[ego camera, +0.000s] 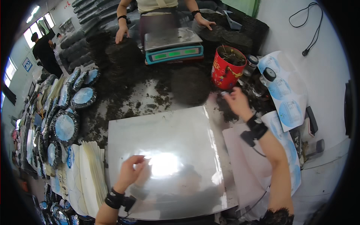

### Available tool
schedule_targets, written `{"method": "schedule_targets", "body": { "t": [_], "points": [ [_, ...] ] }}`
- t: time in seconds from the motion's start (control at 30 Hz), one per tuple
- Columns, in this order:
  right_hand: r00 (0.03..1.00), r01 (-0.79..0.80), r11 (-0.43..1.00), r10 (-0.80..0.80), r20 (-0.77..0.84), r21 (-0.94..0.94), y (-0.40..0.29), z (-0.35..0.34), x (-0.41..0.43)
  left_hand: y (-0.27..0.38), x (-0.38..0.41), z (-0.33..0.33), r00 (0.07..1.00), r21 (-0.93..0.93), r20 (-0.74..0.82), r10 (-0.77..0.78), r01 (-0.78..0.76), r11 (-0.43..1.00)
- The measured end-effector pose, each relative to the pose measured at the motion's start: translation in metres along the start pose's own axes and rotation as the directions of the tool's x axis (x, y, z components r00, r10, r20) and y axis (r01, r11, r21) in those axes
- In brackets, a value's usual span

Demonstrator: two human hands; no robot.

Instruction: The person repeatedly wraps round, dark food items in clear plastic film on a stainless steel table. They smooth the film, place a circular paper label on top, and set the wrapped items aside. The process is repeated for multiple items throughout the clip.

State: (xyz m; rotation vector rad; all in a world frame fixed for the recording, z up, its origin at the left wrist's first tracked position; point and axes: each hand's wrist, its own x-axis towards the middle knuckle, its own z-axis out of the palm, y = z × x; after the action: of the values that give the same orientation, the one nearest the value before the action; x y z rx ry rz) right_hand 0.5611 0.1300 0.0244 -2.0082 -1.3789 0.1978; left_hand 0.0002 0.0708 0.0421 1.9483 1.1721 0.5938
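Observation:
My left hand (pixel 132 170) hovers over or touches a large glossy sheet (pixel 168 135). Its thumb and fingers are apart, and I see nothing between them. Whether the sheet is metal or a stack of clear film is not plain. My right hand (pixel 239 103) is past the sheet's far right corner, just below a red bucket (pixel 226 71). Something small and pale blue shows at its fingertips; blur hides whether it is held or worn. A round dark cake of what looks like dried seaweed (pixel 189 85) lies left of that hand.
Facing me, a person's hands (pixel 122 33) rest on dark round stacks (pixel 123 52) beside a digital scale (pixel 174 52). Wrapped discs (pixel 64 128) and folded paper (pixel 90 174) line the left. Lidded jars (pixel 265 78) and printed label sheets (pixel 291 109) stand right, near pinkish sheeting (pixel 247 166).

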Motion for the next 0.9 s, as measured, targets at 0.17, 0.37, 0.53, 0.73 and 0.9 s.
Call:
{"method": "schedule_targets", "body": {
  "t": [0.17, 0.37, 0.53, 0.73, 0.9],
  "points": [
    [0.966, -0.248, 0.935, 0.220, -0.136, -0.253, -0.073, 0.133, 0.061, 0.001, -0.041, 0.010, 0.952, 0.124, 0.278, -0.131, 0.100, 0.987],
    [0.967, -0.226, 0.973, 0.230, -0.113, 0.052, -0.021, 0.165, 0.123, -0.003, -0.093, -0.007, 0.963, -0.136, 0.047, -0.264, 0.268, 0.954],
    [0.949, -0.070, 0.684, 0.269, -0.161, 0.726, -0.093, 0.135, 0.058, -0.001, -0.066, 0.004, 0.991, -0.110, -0.057, -0.123, 0.116, 0.987],
    [0.882, -0.469, 0.528, 0.328, 0.339, 0.708, -0.201, 0.108, -0.216, -0.020, -0.037, 0.045, 0.941, -0.146, -0.333, -0.053, 0.004, 0.989],
    [0.995, 0.062, 0.941, -0.032, -0.093, 0.333, -0.181, 0.129, -0.275, -0.032, -0.026, 0.065, 0.919, -0.090, -0.386, -0.075, 0.043, 0.995]
  ]
}}
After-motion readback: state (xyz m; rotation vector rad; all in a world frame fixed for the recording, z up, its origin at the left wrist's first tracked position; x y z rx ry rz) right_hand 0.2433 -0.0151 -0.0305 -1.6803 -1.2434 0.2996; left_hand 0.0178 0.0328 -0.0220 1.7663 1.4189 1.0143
